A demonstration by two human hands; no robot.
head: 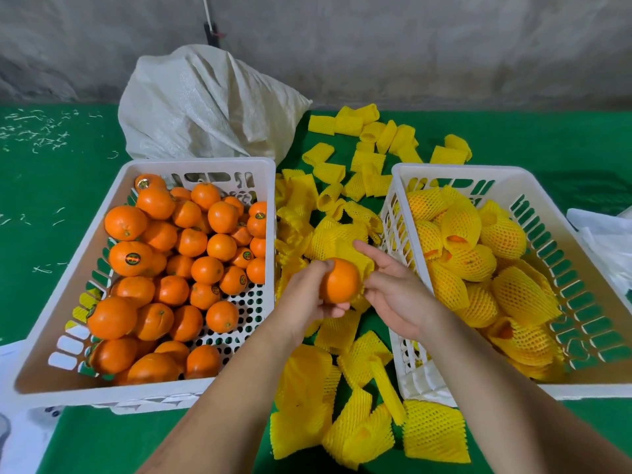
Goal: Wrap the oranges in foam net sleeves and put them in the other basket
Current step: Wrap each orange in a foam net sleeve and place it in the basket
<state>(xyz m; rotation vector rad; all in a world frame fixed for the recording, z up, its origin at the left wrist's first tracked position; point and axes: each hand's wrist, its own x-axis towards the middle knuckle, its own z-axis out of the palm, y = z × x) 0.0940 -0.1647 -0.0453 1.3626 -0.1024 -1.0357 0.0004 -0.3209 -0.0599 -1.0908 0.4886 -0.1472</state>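
My left hand (304,299) grips a bare orange (340,280) between the two baskets. My right hand (393,289) holds the edge of a yellow foam net sleeve (342,241) just behind the orange, with the index finger stretched out. The sleeve covers only the far side of the fruit. A white basket (205,164) on the left holds several bare oranges (191,265). The white basket (458,171) on the right holds several oranges wrapped in yellow sleeves (478,261).
Loose yellow foam sleeves (359,422) lie scattered on the green table (51,186) between and behind the baskets. A white woven sack (205,104) stands behind the left basket. White plastic sheets (605,234) lie at the far right. A grey wall runs along the back.
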